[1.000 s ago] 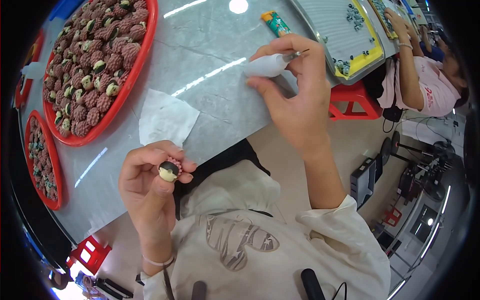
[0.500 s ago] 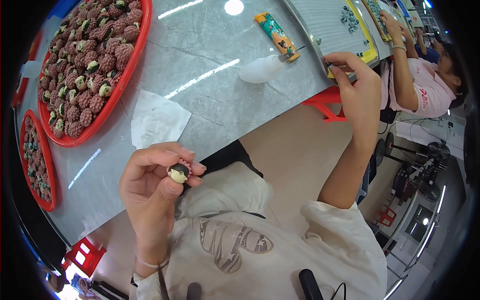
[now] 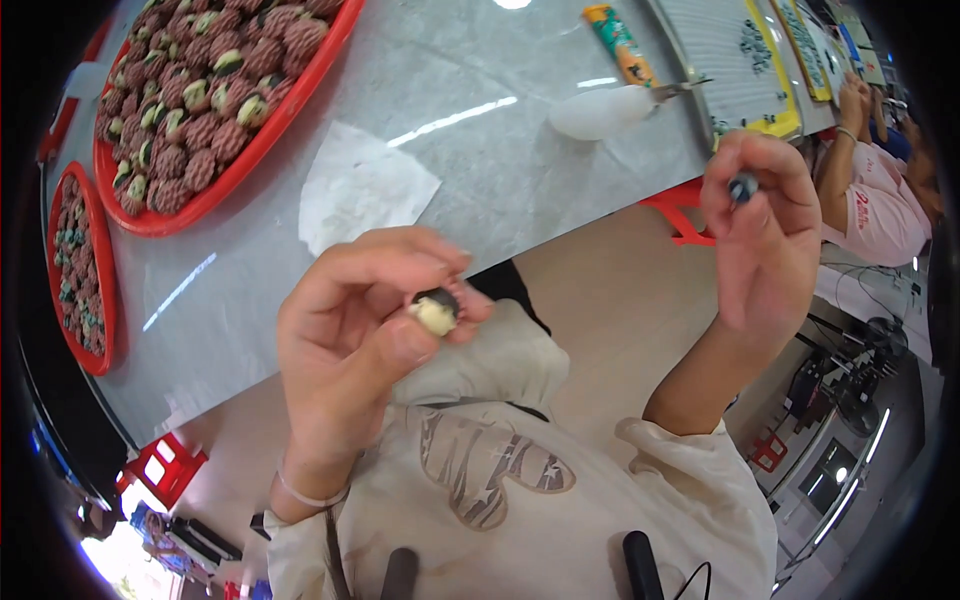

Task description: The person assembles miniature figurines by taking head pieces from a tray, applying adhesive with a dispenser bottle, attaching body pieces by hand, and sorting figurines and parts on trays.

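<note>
Pink-black-cream piece [image 3: 434, 313] in the left hand [image 3: 345, 330], small dark bit [image 3: 742, 187] in the right hand [image 3: 768, 225], both in fingertip pinches.

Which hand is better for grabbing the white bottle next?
Probably the right hand: it's nearer the white bottle, though it pinches a small dark piece. The left hand is farther, holding a pink-edged piece.
</note>
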Demonstrator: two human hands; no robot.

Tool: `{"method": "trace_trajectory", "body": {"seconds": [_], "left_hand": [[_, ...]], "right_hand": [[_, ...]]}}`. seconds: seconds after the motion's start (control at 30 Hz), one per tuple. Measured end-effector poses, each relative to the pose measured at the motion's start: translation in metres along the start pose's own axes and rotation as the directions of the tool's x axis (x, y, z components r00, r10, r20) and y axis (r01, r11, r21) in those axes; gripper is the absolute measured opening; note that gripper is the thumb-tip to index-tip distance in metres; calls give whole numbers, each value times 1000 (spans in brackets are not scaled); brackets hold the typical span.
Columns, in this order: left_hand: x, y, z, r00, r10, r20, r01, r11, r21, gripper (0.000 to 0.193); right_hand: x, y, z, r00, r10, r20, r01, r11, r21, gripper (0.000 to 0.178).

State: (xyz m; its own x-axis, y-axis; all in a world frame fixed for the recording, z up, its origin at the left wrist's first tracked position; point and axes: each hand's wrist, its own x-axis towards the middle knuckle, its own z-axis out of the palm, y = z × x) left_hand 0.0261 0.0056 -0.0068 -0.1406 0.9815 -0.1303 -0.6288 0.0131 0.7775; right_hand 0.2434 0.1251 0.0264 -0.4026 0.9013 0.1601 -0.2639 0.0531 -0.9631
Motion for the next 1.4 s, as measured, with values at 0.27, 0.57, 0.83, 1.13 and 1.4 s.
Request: {"method": "trace_trajectory", "body": {"seconds": [0.27,0.57,0.83,1.13,1.4], "left_hand": [[-4,7,6,992,-103,-78,106,994,39,37],[-8,4,-2,997,-15,-79,26,990,139,39],[-8,-3,-10,965,259,36,-258,919,297,33],[-4,20,-8,995,96,-39,-84,967,241,39],[2,104,-79,704,710,-37,-396,434,809,25]], "right_hand": [[-1,24,68,920,-66,385,138,977,-164,19],[-7,25,82,889,-186,419,313,914,-259,24],[-9,26,92,871,-282,402,436,820,-370,27],[-13,35,107,847,-364,387,526,682,-509,24],[-14,31,96,816,-478,325,562,526,-638,29]]}}
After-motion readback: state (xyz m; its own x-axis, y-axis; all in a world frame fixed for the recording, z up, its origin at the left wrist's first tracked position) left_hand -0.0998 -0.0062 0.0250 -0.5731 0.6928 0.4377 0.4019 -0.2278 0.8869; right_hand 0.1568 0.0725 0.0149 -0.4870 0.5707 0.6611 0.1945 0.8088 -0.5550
